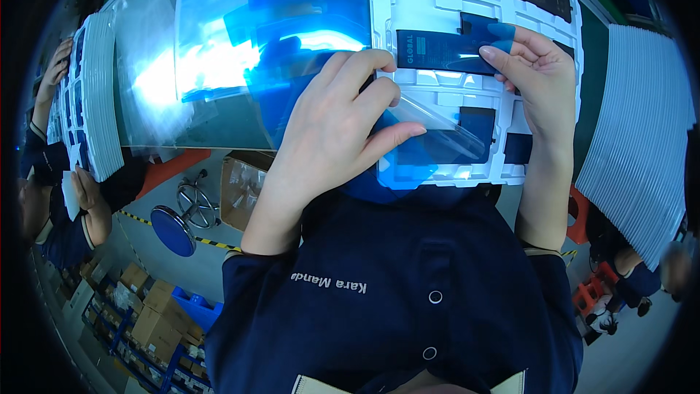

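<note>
Blue-tinted film (459,56), over a flat black battery (419,42) on the white tray (380,0), is pinched between the right hand's (539,69) thumb and fingers, seemingly for tautness, while whether clear film (441,128) is gripped by the left hand (335,124) cannot be told.

Tray (430,0) cut off above, boxes (157,325) blurred

Hands (332,128) (543,80) apart, fingers (379,95) bent, forearms (548,182) bare
</note>
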Available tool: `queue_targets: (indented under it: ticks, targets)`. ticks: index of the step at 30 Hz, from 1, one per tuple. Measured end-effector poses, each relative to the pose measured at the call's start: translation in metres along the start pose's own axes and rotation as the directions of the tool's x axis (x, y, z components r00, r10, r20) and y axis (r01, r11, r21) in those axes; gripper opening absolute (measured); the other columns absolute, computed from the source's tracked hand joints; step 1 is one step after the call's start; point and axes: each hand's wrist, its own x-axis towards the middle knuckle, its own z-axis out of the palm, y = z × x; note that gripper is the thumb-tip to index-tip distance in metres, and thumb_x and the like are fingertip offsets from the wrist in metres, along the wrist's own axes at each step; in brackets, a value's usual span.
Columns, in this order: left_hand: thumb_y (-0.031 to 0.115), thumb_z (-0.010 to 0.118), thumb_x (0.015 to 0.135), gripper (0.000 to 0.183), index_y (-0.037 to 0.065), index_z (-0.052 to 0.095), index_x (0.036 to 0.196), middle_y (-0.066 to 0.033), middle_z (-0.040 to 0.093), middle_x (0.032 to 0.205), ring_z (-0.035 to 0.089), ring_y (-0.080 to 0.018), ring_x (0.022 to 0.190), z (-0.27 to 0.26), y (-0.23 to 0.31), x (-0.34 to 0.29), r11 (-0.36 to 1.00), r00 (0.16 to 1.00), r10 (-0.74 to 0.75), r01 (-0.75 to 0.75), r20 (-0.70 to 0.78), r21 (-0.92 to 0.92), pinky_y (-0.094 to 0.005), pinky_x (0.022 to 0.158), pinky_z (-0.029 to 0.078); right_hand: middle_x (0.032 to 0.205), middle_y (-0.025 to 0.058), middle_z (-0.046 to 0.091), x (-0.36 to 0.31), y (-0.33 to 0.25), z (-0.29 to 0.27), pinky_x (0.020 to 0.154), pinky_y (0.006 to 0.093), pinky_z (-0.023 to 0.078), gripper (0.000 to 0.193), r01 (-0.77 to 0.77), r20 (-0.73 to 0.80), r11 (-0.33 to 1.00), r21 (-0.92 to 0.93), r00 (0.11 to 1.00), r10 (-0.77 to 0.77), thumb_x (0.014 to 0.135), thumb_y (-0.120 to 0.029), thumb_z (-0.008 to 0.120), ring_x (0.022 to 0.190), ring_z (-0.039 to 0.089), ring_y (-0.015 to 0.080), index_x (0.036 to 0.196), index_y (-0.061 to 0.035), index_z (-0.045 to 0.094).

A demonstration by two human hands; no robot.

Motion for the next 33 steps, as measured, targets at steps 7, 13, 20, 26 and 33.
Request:
queue_targets:
  ticks: [7,13,20,26,33]
  targets:
    - [0.025,0.075,0.070,0.035,0.000,0.056,0.086,-0.0137,0.056,0.123,0.052,-0.0302,0.091,0.001,0.003,0.002,0.999,0.999,-0.012,0.010,0.042,0.039,-0.0345,0.076,0.046,0.075,0.0018,0.068,-0.002,-0.001,0.001,0.052,0.0141,0.044,0.029,0.001,-0.010,0.999,-0.033,1.000,-0.001,0.075,-0.007,0.075,0.059,0.058,0.0016,0.102,-0.0004,0.067]
    - [0.020,0.075,0.072,0.030,0.000,0.057,0.087,-0.0126,0.060,0.120,0.053,-0.0296,0.091,0.000,0.004,0.004,1.000,0.999,-0.018,0.017,0.045,0.013,-0.0348,0.077,0.046,0.076,0.0010,0.062,-0.006,0.006,0.008,0.052,0.0144,0.041,0.037,0.144,-0.036,0.963,-0.229,0.987,-0.156,0.074,-0.005,0.075,0.059,0.054,0.0025,0.110,-0.0023,0.064]
    - [0.007,0.065,0.083,0.018,0.000,0.055,0.097,-0.0135,0.064,0.106,0.061,-0.0211,0.083,-0.009,0.025,-0.007,0.687,0.941,-0.336,0.219,-0.035,-0.693,-0.0304,0.075,0.048,0.099,0.0091,0.062,-0.038,-0.017,0.004,0.062,0.0202,0.046,0.052,0.224,0.155,0.962,0.158,0.956,-0.248,0.074,-0.012,0.075,0.076,0.060,0.0091,0.122,-0.0045,0.056]
    - [0.077,0.012,0.082,0.098,-0.007,0.044,0.119,-0.0245,0.054,0.118,0.054,-0.0318,0.110,-0.011,0.029,-0.002,0.159,0.902,-0.243,0.400,0.357,-0.903,-0.0402,0.089,0.046,0.101,0.0168,0.065,-0.067,-0.021,-0.007,0.077,0.0288,0.050,0.027,0.400,0.193,0.916,-0.044,0.903,-0.385,0.076,0.006,0.055,0.087,0.065,0.0218,0.099,0.0007,0.069]
    - [0.009,0.071,0.079,0.041,-0.002,0.050,0.113,-0.0122,0.058,0.107,0.057,-0.0163,0.101,0.012,0.049,0.008,0.308,0.898,-0.369,0.362,0.240,-0.880,-0.0253,0.079,0.051,0.116,0.0252,0.056,-0.072,-0.008,-0.017,0.087,0.0336,0.048,0.028,0.494,0.056,0.822,0.283,0.847,-0.528,0.089,-0.001,0.043,0.100,0.061,0.0273,0.106,0.0028,0.065]
